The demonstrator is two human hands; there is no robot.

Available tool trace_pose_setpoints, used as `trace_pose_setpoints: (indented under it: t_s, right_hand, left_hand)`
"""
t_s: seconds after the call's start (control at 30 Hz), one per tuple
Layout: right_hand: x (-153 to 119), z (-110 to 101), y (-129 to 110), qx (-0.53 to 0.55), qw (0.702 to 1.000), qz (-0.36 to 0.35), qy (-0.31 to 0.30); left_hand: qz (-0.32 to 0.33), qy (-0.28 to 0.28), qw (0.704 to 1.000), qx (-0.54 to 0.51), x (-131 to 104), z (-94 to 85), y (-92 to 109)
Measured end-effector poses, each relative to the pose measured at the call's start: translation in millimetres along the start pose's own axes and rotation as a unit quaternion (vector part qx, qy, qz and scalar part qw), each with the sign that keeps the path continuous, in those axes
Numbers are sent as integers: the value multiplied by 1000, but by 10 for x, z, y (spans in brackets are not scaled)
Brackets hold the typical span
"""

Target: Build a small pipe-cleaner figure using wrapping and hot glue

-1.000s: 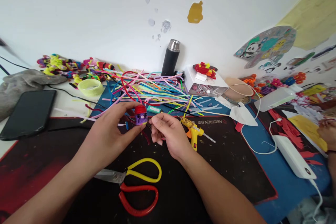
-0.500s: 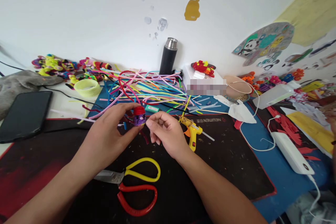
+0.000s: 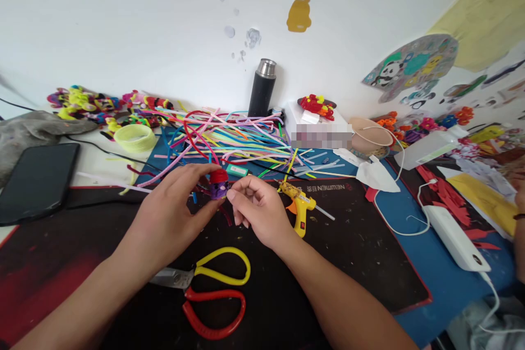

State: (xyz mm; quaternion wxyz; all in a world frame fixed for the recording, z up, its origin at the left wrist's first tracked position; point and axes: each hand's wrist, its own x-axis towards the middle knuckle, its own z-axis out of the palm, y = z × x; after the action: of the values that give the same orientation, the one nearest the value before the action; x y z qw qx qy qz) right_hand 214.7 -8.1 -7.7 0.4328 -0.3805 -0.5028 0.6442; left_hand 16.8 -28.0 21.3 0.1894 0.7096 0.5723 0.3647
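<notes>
A small figure (image 3: 219, 185), purple with a red top, is held above the dark mat between the thumb and fingers of my left hand (image 3: 170, 216). My right hand (image 3: 260, 209) is at the figure's right side, thumb and index finger pinched together against its edge; anything between those fingertips is too small to make out. Scissors (image 3: 215, 294) with one yellow and one red handle lie on the mat below the hands. Just right of my right hand rests a yellow glue gun (image 3: 301, 210).
Loose pipe cleaners (image 3: 238, 139) spread behind the hands, with a black flask (image 3: 261, 90) beyond them. A phone (image 3: 39, 183) lies left. A white power bank (image 3: 455, 238) with cables is right. Another person's arm (image 3: 519, 219) shows at the right edge.
My right thumb and index finger have closed in against the figure's right side, and the figure is turned slightly. The other person's arm shows more at the right edge.
</notes>
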Motion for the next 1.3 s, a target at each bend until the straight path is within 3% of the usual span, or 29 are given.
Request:
trace_pose_setpoints:
  t_s: [0.43, 0.83, 1.3]
  right_hand:
    - [-11, 17, 34, -17, 1000, -3, 26]
    - [6, 31, 50, 21, 999, 19, 28]
    - [-8, 42, 40, 35, 999, 22, 28]
  left_hand:
    - [-13, -7, 1000, 8, -54, 74, -7]
    - [73, 56, 994, 67, -103, 178, -95]
    - [31, 50, 997, 49, -116, 178, -52]
